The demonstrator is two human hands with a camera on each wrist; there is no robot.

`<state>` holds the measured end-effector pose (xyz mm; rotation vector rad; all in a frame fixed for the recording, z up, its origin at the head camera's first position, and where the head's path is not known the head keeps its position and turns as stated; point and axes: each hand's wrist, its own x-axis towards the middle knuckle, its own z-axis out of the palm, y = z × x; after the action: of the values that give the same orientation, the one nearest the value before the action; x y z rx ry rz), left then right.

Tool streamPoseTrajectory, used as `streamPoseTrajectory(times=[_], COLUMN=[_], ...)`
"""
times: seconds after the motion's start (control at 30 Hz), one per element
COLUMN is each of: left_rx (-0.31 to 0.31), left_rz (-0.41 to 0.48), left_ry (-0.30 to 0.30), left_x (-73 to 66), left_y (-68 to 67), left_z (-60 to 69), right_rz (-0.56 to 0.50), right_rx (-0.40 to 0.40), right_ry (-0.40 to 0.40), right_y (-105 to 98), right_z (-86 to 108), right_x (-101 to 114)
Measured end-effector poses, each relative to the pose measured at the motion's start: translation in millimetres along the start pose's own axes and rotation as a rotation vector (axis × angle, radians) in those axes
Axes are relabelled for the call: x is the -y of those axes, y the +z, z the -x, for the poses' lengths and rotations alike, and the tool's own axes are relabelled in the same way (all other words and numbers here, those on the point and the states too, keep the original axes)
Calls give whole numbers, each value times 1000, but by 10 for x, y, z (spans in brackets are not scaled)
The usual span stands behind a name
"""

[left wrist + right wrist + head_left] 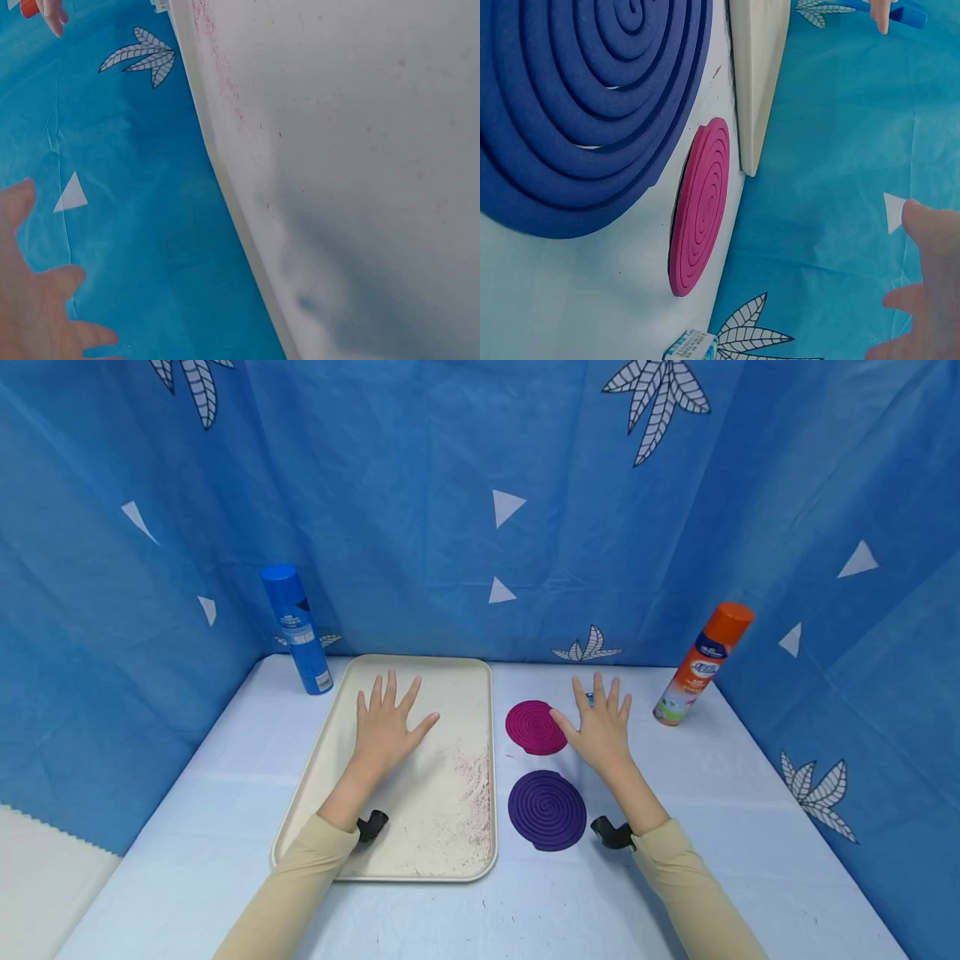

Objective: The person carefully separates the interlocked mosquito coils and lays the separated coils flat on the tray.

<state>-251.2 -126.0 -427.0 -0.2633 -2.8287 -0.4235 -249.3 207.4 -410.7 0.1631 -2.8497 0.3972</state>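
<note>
My left hand (385, 732), fingers spread, hovers over a cream tray (450, 835) with reddish specks on its right side. My right hand (600, 732) is also spread, holding nothing, above the table right of two spiral coils. The nearer coil is a flat purple spiral (547, 810); in the right wrist view this purple coil (585, 112) looks dark blue. Behind it lies a magenta spiral coil (534, 727), whose edge the right thumb overlaps in the head view. A small blue-and-white box (691, 346) is mostly hidden behind the right fingers in the head view.
A blue spray can (298, 631) stands at the back left, beside the tray's far corner. An orange spray can (701, 667) stands at the back right. Blue patterned cloth (420, 510) encloses the white table (750, 827) at the back and sides.
</note>
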Motion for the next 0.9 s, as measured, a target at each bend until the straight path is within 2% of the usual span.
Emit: streamPoseTrajectory(times=[0.2, 0.3, 0.47, 0.67, 0.77, 0.9], left_rx=[5, -9, -51, -93, -67, 24], left_rz=[-10, 18, 161, 401, 483, 598], left_ry=[6, 3, -10, -18, 2, 47], left_x=[-29, -66, -206, -473, -629, -819], left_y=[-12, -12, 18, 91, 139, 162], left_z=[-5, -3, 52, 185, 254, 331], right_rz=[-13, -40, -103, -197, -238, -307], right_rx=[16, 13, -6, -56, -45, -6], right_ry=[5, -1, -11, 2, 50, 95], right_y=[4, -6, -15, 5, 30, 72], right_z=[28, 63, 177, 342, 429, 537], right_x=[-20, -35, -74, -124, -150, -180])
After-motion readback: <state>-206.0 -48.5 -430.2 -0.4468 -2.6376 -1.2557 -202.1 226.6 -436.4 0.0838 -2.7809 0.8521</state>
